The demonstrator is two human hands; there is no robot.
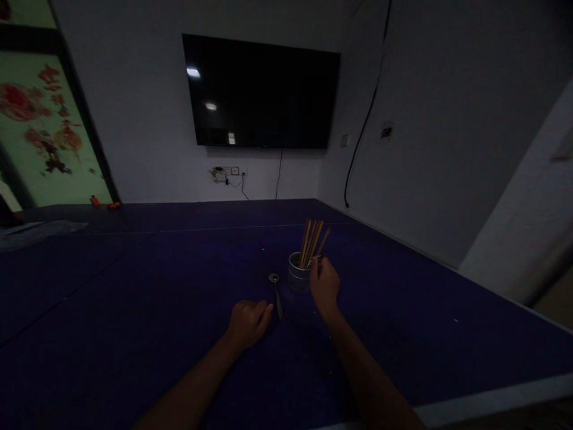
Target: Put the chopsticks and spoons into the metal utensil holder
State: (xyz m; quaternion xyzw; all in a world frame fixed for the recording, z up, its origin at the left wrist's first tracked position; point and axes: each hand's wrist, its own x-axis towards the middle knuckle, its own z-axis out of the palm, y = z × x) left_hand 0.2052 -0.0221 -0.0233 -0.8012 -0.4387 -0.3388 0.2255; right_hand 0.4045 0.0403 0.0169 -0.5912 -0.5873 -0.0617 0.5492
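A grey cylindrical holder [299, 279] stands upright on the dark blue table, with several wooden chopsticks [308, 243] leaning in it. My right hand [325, 283] is at the holder's right side, its fingers pinched together by the rim. A small pale and dark bit shows at those fingertips, too dim to name. To the left of the holder lies a metal spoon [277, 295], its round head pointing away from me and its handle toward me. My left hand [249, 322] rests on the table just left of the spoon handle, fingers curled in and nothing seen in them.
The dark blue tabletop [147, 298] reaches back to the wall, under a mounted television [264, 92]. Clear plastic sheeting [40, 233] lies at the far left. Small orange objects [113, 205] sit by the back left edge. A black cable [364, 131] hangs down the right wall.
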